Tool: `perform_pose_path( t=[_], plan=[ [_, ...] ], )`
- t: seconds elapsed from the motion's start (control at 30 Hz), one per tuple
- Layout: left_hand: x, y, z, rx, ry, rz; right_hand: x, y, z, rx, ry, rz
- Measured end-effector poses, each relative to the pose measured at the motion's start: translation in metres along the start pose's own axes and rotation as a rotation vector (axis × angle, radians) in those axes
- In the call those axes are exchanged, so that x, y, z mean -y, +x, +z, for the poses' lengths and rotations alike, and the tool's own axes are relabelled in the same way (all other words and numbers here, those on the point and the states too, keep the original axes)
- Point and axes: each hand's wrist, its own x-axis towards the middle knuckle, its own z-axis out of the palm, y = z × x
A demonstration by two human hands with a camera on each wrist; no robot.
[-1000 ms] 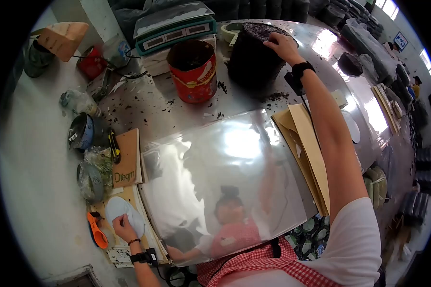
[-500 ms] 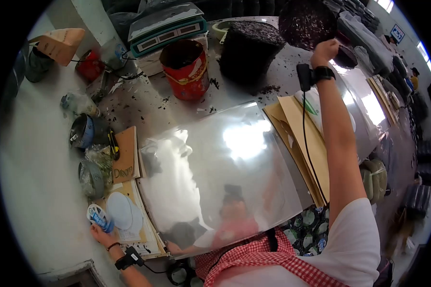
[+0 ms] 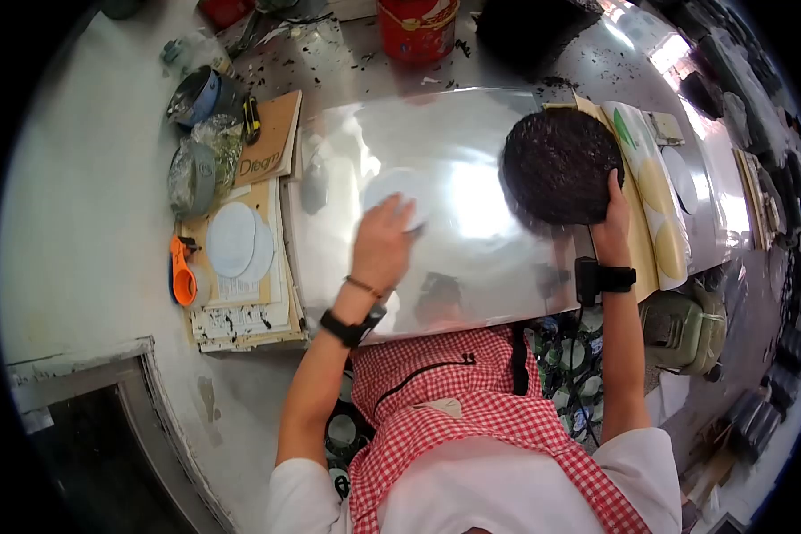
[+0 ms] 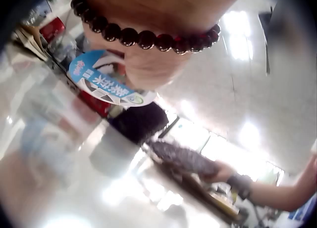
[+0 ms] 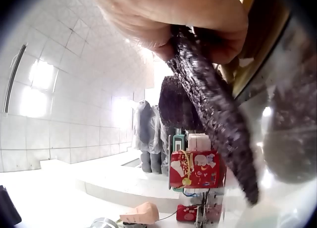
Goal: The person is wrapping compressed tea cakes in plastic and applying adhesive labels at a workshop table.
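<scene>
Head view has the right hand [image 3: 611, 224] pinching one dark disc [image 3: 561, 166] by its edge over the right side of one shiny sheet [image 3: 489, 267], the left hand [image 3: 383, 244] holding one round label [image 4: 101, 83] above the sheet, with one red bucket [image 3: 416, 37] beyond and two pale circles [image 3: 230, 240] at left.

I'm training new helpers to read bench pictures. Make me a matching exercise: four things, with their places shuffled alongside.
Things
1. Flat, round, dark cake
2. Round blue-and-white printed label
3. Yellow-and-black utility knife
4. Red cylindrical bucket

Places
A. At the left edge of the brown notebook
B. In the left hand
C. Left of the tall dark stack
D. In the right hand

Pairs: 1-D, 2-B, 3-A, 4-C
</scene>
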Motion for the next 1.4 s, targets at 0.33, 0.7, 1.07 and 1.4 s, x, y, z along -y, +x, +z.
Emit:
perform_pose_path(
  t=[0.33,0.7,1.07,1.4],
  plan=[
    [0.009,-0.090,-0.022,0.303,0.355,-0.090,-0.069,-0.094,0.122,0.741,-1.290,-0.913],
    [0.018,-0.091,0.007,0.124,0.266,0.029,-0.110,-0.076,0.100,1.104,-1.879,-0.767],
    [0.054,-0.127,-0.029,0.239,-0.231,-0.036,-0.117,-0.078,0.099,1.129,-1.818,-0.763],
    [0.015,-0.043,-0.065,0.323,0.181,-0.028,-0.106,-0.061,0.107,1.272,-1.487,-0.366]
  ],
)
